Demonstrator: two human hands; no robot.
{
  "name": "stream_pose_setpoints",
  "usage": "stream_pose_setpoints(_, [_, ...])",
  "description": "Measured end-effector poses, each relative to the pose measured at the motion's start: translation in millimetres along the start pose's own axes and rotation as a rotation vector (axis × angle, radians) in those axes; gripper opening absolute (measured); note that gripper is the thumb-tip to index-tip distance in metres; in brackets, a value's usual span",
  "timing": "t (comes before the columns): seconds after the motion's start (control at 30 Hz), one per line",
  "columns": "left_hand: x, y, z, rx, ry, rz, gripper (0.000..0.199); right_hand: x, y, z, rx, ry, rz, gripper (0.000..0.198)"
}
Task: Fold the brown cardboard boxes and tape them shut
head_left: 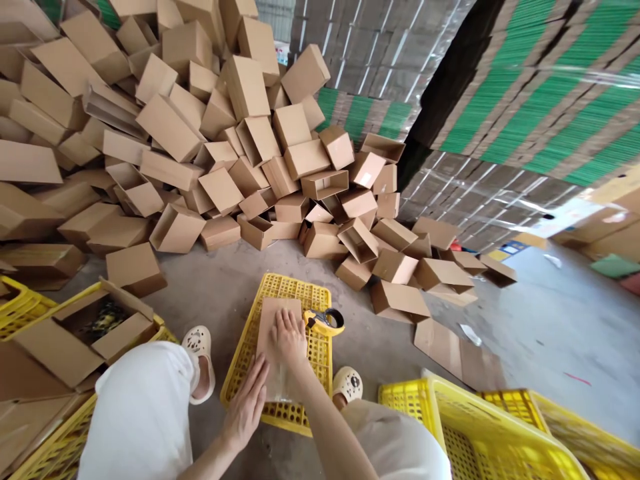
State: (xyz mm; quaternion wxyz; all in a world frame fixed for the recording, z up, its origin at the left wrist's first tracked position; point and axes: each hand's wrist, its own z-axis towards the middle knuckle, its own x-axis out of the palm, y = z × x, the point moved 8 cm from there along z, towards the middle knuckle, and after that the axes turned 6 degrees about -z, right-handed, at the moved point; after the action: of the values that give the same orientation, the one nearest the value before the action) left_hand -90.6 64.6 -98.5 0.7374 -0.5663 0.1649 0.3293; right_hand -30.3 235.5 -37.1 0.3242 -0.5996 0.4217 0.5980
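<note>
Between my knees a small cardboard box (pixel 267 320) lies on an upturned yellow plastic crate (pixel 320 373). Clear tape seems to run along the box's top near its lower end. My right hand (pixel 289 335) presses flat on the upper part of the box, fingers stretched out. Along the left side of the box rests my left hand (pixel 247 400), its fingers straight and its palm facing inward. A yellow tape dispenser (pixel 323 323) with a dark roll sits on the crate, just right of my right hand. Neither hand grips anything.
A large heap of cardboard boxes (pixel 220 153) fills the far side. At my left an open carton (pixel 100 327) with dark and yellow contents stands in a yellow crate. Deeper yellow crates (pixel 480 413) stand at my right. Flattened cardboard stacks (pixel 545 100) tower behind.
</note>
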Motion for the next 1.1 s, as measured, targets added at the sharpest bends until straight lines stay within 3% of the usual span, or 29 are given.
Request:
stream_pose_setpoints(0.1, [-2, -1, 4, 0.015, 0.015, 0.021, 0.064, -8, -4, 54, 0.022, 0.008, -0.044, 0.055])
stream_pose_setpoints(0.2, [-2, 0, 7, -0.013, 0.063, 0.019, 0.064, -8, -2, 66, -0.001, -0.029, -0.049, 0.056])
stream_pose_setpoints(0.33, [-2, 3, 6, -0.043, 0.077, -0.008, 0.063, 1, 5, 21, -0.116, -0.118, -0.022, 0.054])
stream_pose_setpoints(0.6, [-6, -1, 4, -0.023, 0.106, -0.048, 0.06, 31, 16, -151, -0.246, -0.299, 0.062, 0.056])
stream_pose_setpoints(0.7, [-10, -4, 3, -0.042, 0.106, -0.034, 0.058, 43, 15, -194, -0.232, -0.319, 0.106, 0.061])
stream_pose_setpoints(0.87, [-13, 5, -8, -0.148, 0.098, -0.04, 0.071, 40, -34, -196, 0.007, -0.388, 0.373, 0.068])
stream_pose_setpoints(0.97, [-7, 7, -17, -0.186, 0.144, -0.089, 0.08, 41, -53, -177, 0.013, -0.289, 0.613, 0.075])
stream_pose_setpoints(1.1, [-15, 0, -14, -0.133, 0.078, 0.051, 0.069, 31, -56, -169, 0.043, -0.23, 0.74, 0.066])
